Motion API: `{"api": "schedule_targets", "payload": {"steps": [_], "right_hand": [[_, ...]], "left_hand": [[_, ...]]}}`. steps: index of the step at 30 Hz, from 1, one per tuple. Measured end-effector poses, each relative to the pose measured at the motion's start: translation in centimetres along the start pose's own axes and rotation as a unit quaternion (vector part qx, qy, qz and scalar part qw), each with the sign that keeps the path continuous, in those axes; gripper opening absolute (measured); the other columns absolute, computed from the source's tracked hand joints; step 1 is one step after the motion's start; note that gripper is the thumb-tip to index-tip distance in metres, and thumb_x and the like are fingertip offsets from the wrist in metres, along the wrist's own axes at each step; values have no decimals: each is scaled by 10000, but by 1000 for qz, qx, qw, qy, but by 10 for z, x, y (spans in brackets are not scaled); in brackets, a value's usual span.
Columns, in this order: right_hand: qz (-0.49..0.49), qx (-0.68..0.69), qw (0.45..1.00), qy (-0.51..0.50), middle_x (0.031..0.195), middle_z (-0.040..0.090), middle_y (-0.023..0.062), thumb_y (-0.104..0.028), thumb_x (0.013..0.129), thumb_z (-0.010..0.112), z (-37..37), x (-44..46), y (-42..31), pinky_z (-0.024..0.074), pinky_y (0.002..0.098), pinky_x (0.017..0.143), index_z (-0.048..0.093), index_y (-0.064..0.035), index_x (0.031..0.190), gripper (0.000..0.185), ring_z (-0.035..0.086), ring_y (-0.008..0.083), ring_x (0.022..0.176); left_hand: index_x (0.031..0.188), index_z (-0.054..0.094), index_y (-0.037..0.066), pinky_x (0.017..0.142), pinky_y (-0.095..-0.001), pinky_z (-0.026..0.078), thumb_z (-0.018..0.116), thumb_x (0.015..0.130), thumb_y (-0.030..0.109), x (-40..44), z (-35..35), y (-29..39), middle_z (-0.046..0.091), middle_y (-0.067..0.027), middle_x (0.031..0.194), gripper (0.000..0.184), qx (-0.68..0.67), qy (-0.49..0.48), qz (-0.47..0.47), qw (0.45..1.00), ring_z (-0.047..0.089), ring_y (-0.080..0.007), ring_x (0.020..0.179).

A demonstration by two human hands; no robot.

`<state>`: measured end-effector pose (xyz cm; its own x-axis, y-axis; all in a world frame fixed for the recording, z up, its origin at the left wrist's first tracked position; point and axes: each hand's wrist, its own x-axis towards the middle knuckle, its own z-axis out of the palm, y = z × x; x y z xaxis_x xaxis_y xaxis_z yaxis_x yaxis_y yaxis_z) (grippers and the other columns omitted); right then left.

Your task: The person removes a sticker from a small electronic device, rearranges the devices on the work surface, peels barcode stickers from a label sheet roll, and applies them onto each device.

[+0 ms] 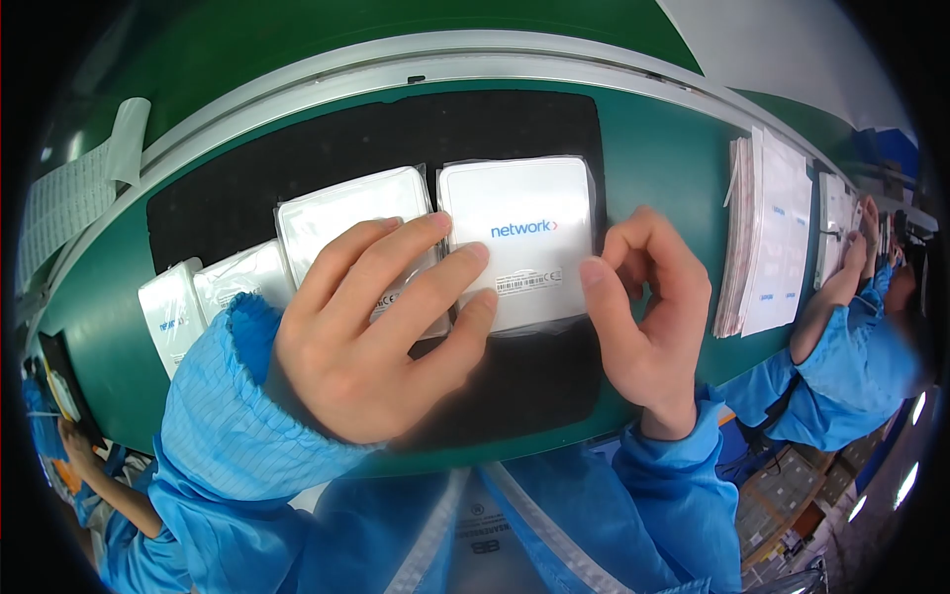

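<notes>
A white box marked "network" [520, 198], in clear plastic film, lies on a black mat [544, 396]. My left hand [381, 327] is spread palm down, its fingertips at the box's left edge and over the wrapped white box [346, 203] beside it. Nothing is gripped in that hand. At the right edge of the "network" box is my right hand [648, 312], its fingers curled and its thumb tip by the film. Whether it pinches the film is hidden. Further left, two more wrapped white boxes [242, 277] [170, 309] lie partly overlapped.
A stack of white printed bags or sheets [772, 233] lies on the green table [658, 148] at right. A person in blue sleeves works beyond it; another person's arm shows at lower left. Printed papers [74, 198] hang at the left rail.
</notes>
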<state>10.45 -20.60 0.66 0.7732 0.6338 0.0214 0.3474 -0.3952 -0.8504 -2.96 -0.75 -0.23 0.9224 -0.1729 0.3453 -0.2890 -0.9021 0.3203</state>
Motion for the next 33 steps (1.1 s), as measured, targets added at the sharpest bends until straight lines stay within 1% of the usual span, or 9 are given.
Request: {"api": "schedule_targets", "payload": {"steps": [4,6,8,10,14,25,27,30,33], "right_hand": [[-31,-6,999,-3,723,461,27,-8,814,748,2,0,5,332,260,535,546,-32,867,210,405,101,606],[-89,-39,995,7,764,470,31,-5,787,784,9,2,4,337,258,534,539,-34,890,268,400,104,600],[-56,-38,998,9,758,404,8,-30,789,768,15,-1,0,297,240,597,504,-43,886,281,351,86,667],[-64,-75,995,14,809,501,65,-29,773,813,17,-2,0,397,305,494,531,-49,898,309,493,160,583],[-86,-79,993,27,811,508,79,-38,772,813,21,-2,3,414,326,480,525,-51,900,315,529,192,582],[-82,-71,993,49,848,494,104,-5,762,753,27,-3,5,404,360,498,503,-46,944,313,527,254,617],[-83,-69,993,48,848,490,104,5,759,744,27,-3,5,403,360,499,501,-47,947,311,524,254,616],[-84,-65,993,47,848,484,104,22,754,727,27,-3,5,399,361,499,499,-48,950,309,517,254,612],[-87,-58,994,44,849,481,106,39,753,710,26,-3,6,394,361,498,498,-48,955,306,513,255,607]], "left_hand": [[1015,732,75,930,-497,546,827,613,122,0,0,0,654,-132,1229,416,-3,0,2,1000,626,-374,1170],[1015,735,75,930,-499,545,826,614,127,0,-1,0,654,-133,1230,414,-7,-4,-1,1000,625,-375,1170],[1013,736,74,930,-499,545,825,614,130,1,0,-1,654,-134,1230,413,-8,0,1,1000,625,-375,1170],[1012,737,74,930,-500,544,824,614,132,1,0,-1,654,-135,1230,411,-11,4,3,1000,624,-374,1171],[1009,738,76,930,-501,544,823,612,132,1,-1,-1,652,-139,1233,410,-9,-3,2,1000,623,-374,1172],[1011,743,75,926,-507,546,824,609,119,5,-2,1,654,-143,1234,413,-11,-6,0,1000,616,-380,1171],[895,754,73,871,-444,566,756,638,97,10,-4,3,686,-112,1116,258,-7,6,-22,1000,671,-332,1065],[1003,742,75,927,-504,544,824,611,124,5,-3,1,655,-139,1230,404,-14,-19,-12,1000,616,-377,1171],[1000,741,78,925,-503,543,823,610,127,5,-3,1,656,-135,1229,401,-14,-17,-12,1000,616,-376,1171]]}}
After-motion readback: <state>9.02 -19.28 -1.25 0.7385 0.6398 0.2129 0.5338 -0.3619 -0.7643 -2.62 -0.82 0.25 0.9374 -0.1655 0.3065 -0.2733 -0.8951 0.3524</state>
